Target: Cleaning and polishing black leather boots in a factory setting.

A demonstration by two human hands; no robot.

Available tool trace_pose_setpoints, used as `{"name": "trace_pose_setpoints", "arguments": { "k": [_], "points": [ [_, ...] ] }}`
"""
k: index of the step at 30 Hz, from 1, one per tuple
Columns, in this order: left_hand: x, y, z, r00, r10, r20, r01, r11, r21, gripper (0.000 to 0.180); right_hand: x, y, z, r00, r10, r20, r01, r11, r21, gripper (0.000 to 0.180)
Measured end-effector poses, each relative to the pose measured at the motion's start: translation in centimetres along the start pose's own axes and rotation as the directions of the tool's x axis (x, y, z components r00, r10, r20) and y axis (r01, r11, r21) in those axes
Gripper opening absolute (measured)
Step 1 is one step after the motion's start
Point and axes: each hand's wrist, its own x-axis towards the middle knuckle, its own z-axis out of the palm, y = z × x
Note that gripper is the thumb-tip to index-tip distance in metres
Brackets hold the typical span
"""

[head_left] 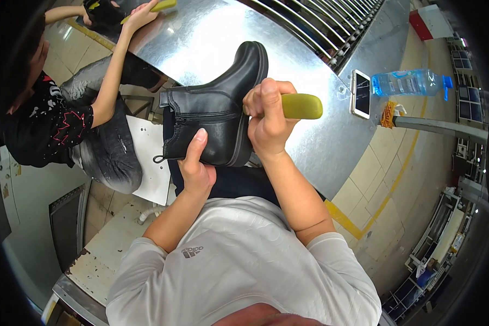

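Observation:
A black ankle boot (206, 120) with a side zip lies on its side in front of me, its toe pointing away and its shaft opening to the left. My left hand (197, 168) grips it near the heel end of the shaft, thumb on top and the other fingers hidden underneath. In my right hand (271, 117) is a tool with a rounded olive-yellow handle (303, 106). That fist is closed and sits against the sole edge of the boot; the tool's working end is hidden by the fingers and boot.
Beneath the boot's toe is a shiny metal table (309, 146), with metal rollers (320, 22) beyond. A white phone (360, 94) and a blue-tinted water bottle (407, 83) lie to the right. At left, a co-worker (49, 119) holds a similar yellow-handled tool (163, 5) and a dark item.

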Motion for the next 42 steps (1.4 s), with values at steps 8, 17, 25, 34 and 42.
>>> {"name": "trace_pose_setpoints", "arguments": {
  "k": [8,17,25,34,42],
  "points": [
    [0.4,1.4,1.3,0.995,-0.034,0.094,0.029,0.998,0.059,0.036,3.0,-1.3,-3.4,0.892,0.448,-0.065,-0.416,0.867,0.273,0.030],
    [2.5,3.4,2.5,0.999,0.043,0.010,-0.044,0.985,0.167,0.040,8.6,2.6,-10.4,0.925,0.268,-0.270,-0.302,0.949,-0.090,0.046],
    [0.2,9.3,1.3,0.958,0.253,0.134,-0.285,0.811,0.511,0.038,9.1,6.5,-11.4,0.970,0.197,-0.143,-0.216,0.967,-0.135,0.029],
    [-13.8,26.1,-4.1,0.472,0.878,-0.078,-0.265,0.226,0.938,0.047,10.8,6.2,-15.1,0.961,0.185,-0.205,-0.235,0.938,-0.256,0.033],
    [-32.3,36.7,-12.3,-0.622,0.761,0.187,0.349,0.055,0.936,0.050,9.6,5.1,-12.4,0.986,0.151,-0.064,-0.164,0.913,-0.373,0.049]
  ]
}}
